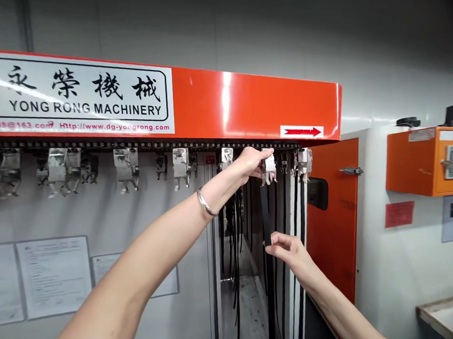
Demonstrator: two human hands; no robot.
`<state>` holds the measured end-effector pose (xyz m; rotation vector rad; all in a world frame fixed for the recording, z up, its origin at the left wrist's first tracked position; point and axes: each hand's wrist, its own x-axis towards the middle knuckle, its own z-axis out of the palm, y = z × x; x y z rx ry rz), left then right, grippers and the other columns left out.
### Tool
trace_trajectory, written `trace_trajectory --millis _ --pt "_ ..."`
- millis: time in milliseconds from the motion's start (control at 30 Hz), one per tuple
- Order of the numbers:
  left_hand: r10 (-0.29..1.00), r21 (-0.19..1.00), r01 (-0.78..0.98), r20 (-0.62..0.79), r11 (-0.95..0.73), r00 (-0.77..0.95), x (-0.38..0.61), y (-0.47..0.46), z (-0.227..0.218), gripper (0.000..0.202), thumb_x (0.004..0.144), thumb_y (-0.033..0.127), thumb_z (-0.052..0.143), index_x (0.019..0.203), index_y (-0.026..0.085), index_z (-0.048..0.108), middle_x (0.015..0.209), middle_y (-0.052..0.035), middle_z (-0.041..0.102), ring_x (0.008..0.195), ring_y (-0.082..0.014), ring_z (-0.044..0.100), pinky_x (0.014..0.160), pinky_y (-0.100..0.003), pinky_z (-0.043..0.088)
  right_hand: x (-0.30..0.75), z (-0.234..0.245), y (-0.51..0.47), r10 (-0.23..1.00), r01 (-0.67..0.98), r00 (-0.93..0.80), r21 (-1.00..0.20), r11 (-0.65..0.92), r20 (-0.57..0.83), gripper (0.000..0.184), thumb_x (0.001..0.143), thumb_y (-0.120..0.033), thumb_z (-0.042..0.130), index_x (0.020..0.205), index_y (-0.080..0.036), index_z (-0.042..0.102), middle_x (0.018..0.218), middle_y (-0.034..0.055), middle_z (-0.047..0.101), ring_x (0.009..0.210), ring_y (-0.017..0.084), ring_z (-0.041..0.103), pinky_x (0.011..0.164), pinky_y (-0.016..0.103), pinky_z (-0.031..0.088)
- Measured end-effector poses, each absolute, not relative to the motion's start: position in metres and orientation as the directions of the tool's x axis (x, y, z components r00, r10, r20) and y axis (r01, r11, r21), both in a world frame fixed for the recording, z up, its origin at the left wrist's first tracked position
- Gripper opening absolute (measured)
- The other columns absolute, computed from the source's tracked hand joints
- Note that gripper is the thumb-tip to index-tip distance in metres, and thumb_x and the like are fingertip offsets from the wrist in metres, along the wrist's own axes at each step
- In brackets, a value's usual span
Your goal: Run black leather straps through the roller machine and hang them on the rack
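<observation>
My left hand (252, 162), with a silver bangle on its wrist, is closed around a shiny metal clip (268, 166) below the machine's orange rail cover. From that clip a flat black strip (266, 208) hangs straight down. Lower on the strip, my right hand (288, 248) pinches it between thumb and fingers. Beside my left wrist is another metal clip (227, 158), and a bundle of thin black strips (234, 261) hangs below it. Farther right, one more clip (305, 162) hangs near the end of the rail. My left fingertips are partly hidden behind the held clip.
The orange cover (253, 104) spans the top and bears a red arrow (302, 131) pointing right. Several metal clips (126, 168) hang along the chain to the left. Papers (54, 277) are fixed to the grey panel. An orange door (336, 234) and control box (414, 163) stand at right.
</observation>
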<state>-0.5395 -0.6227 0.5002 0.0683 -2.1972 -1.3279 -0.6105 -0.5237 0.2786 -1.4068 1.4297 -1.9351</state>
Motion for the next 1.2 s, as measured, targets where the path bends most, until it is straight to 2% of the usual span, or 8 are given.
trace_trajectory --millis 200,400,567,833,933,1067,1133,1200 --pt "-0.324 0.817 0.239 0.452 0.525 -0.831 -0.542 -0.624 0.499 0.033 0.088 0.039 0.054 0.073 0.011 0.064 0.070 -0.0092 0.072 0.059 -0.0158 0.068 0.073 -0.038 0.055 -0.625 0.295 -0.533 -0.745 -0.212 -0.429 -0.859 -0.467 0.511 0.024 0.073 -0.033 0.070 0.066 -0.020 0.052 0.069 -0.0025 0.053 0.071 0.015 0.050 0.067 0.025 0.035" --pt "-0.361 0.824 0.214 0.443 0.524 -0.821 -0.540 -0.621 0.498 0.034 0.088 0.040 0.055 0.073 0.012 0.065 0.074 -0.0096 0.074 0.062 -0.0141 0.068 0.079 -0.037 0.054 -0.630 0.300 -0.542 -0.745 -0.207 -0.425 -0.857 -0.472 0.514 0.025 0.072 -0.034 0.071 0.064 -0.020 0.051 0.065 -0.0028 0.049 0.070 0.015 0.050 0.064 0.025 0.033" --pt "-0.353 0.826 0.212 0.436 0.523 -0.828 -0.537 -0.618 0.494 0.035 0.088 0.043 0.055 0.076 0.011 0.066 0.080 -0.0105 0.074 0.064 -0.0143 0.068 0.076 -0.035 0.053 -0.632 0.300 -0.543 -0.750 -0.202 -0.414 -0.856 -0.476 0.515 0.024 0.073 -0.033 0.070 0.064 -0.020 0.052 0.064 -0.0042 0.046 0.066 0.013 0.044 0.063 0.024 0.030" --pt "-0.307 0.809 0.284 0.483 0.514 -0.820 -0.540 -0.622 0.485 0.041 0.085 0.052 0.054 0.078 0.013 0.065 0.081 -0.0091 0.072 0.067 -0.0145 0.068 0.078 -0.035 0.052 -0.636 0.296 -0.549 -0.743 -0.219 -0.424 -0.855 -0.471 0.518 0.022 0.075 -0.030 0.068 0.066 -0.020 0.051 0.066 -0.0030 0.046 0.072 0.014 0.045 0.067 0.025 0.030" --pt "-0.305 0.790 0.292 0.506 0.539 -0.807 -0.539 -0.625 0.475 0.042 0.083 0.054 0.055 0.084 0.012 0.066 0.094 -0.0119 0.072 0.083 -0.0182 0.068 0.088 -0.039 0.050 -0.636 0.296 -0.547 -0.736 -0.226 -0.435 -0.854 -0.468 0.518 0.022 0.075 -0.030 0.067 0.066 -0.020 0.050 0.067 -0.0030 0.046 0.072 0.014 0.045 0.067 0.025 0.030" --pt "-0.395 0.740 0.249 0.574 0.625 -0.717 -0.531 -0.629 0.447 0.056 0.073 0.058 0.066 0.108 0.014 0.061 0.125 -0.0156 0.063 0.116 -0.0261 0.058 0.102 -0.043 0.043 -0.634 0.297 -0.543 -0.722 -0.244 -0.457 -0.854 -0.459 0.519 0.025 0.075 -0.031 0.068 0.065 -0.020 0.048 0.066 -0.0036 0.044 0.072 0.014 0.044 0.067 0.024 0.030" --pt "-0.434 0.739 0.225 0.582 0.634 -0.688 -0.530 -0.631 0.433 0.061 0.071 0.056 0.068 0.112 0.012 0.060 0.125 -0.0168 0.063 0.116 -0.0265 0.058 0.104 -0.043 0.042 -0.634 0.297 -0.543 -0.717 -0.248 -0.464 -0.853 -0.459 0.520 0.025 0.075 -0.032 0.068 0.065 -0.020 0.048 0.065 -0.0039 0.044 0.073 0.014 0.046 0.068 0.024 0.031" --pt "-0.427 0.717 0.226 0.605 0.659 -0.672 -0.532 -0.635 0.424 0.050 0.074 0.050 0.068 0.105 0.011 0.063 0.114 -0.0162 0.068 0.109 -0.0257 0.062 0.100 -0.042 0.044 -0.635 0.296 -0.545 -0.715 -0.243 -0.470 -0.855 -0.458 0.517 0.026 0.074 -0.033 0.070 0.065 -0.020 0.049 0.064 -0.0042 0.046 0.073 0.014 0.048 0.070 0.024 0.033"
